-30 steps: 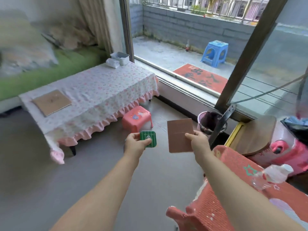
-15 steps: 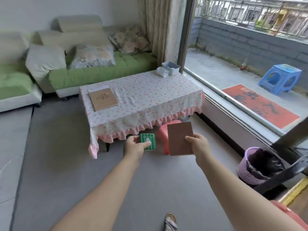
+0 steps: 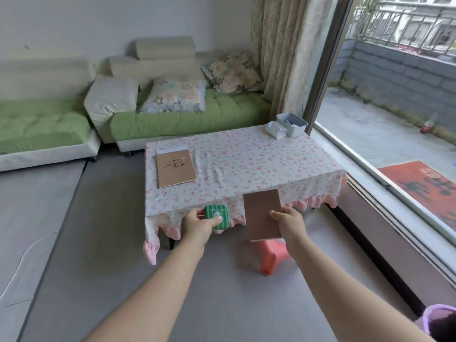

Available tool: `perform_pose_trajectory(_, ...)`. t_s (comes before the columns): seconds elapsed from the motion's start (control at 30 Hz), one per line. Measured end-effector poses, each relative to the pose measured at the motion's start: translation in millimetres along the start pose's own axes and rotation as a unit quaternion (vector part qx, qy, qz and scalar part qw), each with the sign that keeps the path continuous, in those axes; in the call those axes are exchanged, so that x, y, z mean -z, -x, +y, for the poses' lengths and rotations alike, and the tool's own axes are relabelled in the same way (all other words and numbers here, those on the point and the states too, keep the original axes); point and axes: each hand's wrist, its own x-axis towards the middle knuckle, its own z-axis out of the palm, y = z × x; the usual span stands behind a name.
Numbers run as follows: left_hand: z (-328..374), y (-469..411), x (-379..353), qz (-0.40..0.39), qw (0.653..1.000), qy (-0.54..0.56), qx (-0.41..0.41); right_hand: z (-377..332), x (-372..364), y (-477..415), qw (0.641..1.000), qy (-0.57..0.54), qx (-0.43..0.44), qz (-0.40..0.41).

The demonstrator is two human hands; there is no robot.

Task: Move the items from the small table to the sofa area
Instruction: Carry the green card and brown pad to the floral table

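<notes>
My left hand grips a small green striped tin held out in front of me. A thin brown notebook stands upright in my right hand, which pinches its right edge. Both are held in the air just before the near edge of a low table with a pink floral cloth. Behind the table runs a green and white sofa with several cushions.
On the table lie a brown sketch book at the left and two small grey-white boxes at the far right corner. A pink plastic stool stands below my right hand. A glass door and curtain are at right, a purple bin at bottom right.
My view has swung left from the red table by the window toward the sofa, and the floral table has come closer. Both hands keep their hold on the tin and notebook.
</notes>
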Motion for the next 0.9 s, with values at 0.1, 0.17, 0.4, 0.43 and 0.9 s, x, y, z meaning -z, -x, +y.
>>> perform_pose_trajectory(0.1,6.1,-30.0,-9.9,0.017,1.000,-0.001,0.003,-7.2,-13.9,-36.7,1.000,0.007,-0.009,-0.007)
perform_pose_trajectory(0.17,11.7,-57.4,-16.3,0.024,1.000,-0.002,0.009,-14.0,-26.9,-65.1,1.000,0.011,-0.014,-0.014)
perform_pose_trajectory(0.4,41.3,-168.5,-32.0,0.042,0.999,-0.021,0.017,-39.9,-82.1,-164.8,0.999,0.048,-0.010,-0.017)
perform_pose_trajectory(0.43,46.7,-180.1,-33.4,0.042,0.999,-0.024,0.019,-44.6,-87.6,-173.8,0.998,0.052,-0.010,-0.018)
perform_pose_trajectory(0.9,97.6,-374.5,-71.3,0.039,0.996,-0.058,0.051,-97.3,-176.2,-361.7,0.997,0.054,-0.050,-0.026)
